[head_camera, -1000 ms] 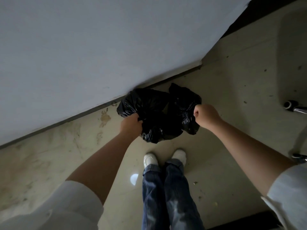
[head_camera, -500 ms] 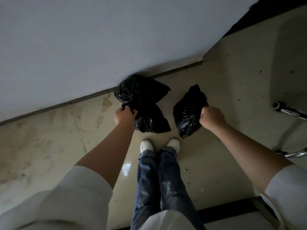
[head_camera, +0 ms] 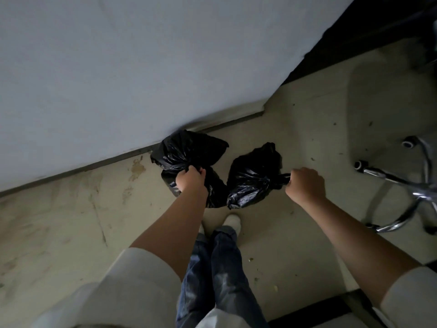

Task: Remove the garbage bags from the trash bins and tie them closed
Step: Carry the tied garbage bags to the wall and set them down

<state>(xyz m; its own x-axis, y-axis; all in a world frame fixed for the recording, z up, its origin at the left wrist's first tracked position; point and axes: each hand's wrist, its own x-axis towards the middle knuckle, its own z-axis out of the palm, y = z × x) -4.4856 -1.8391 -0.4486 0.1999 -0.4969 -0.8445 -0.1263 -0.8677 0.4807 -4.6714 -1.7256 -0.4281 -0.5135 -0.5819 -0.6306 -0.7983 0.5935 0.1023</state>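
Both hands grip black garbage bags above the floor (head_camera: 71, 221): left hand (head_camera: 191, 179) clenched on the left bag (head_camera: 186, 152), right hand (head_camera: 305, 183) fisted on the right bag's (head_camera: 250, 178) cinched neck, seemingly tied; the next move is likely knotting the left one

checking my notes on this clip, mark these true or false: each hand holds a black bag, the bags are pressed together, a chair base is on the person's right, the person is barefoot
1. Each hand holds a black bag: true. The left hand grips the left bag; the right hand grips the right bag.
2. The bags are pressed together: false, floor shows between their upper parts.
3. A chrome chair base is on the person's right: true.
4. The person is barefoot: false, a white shoe shows.
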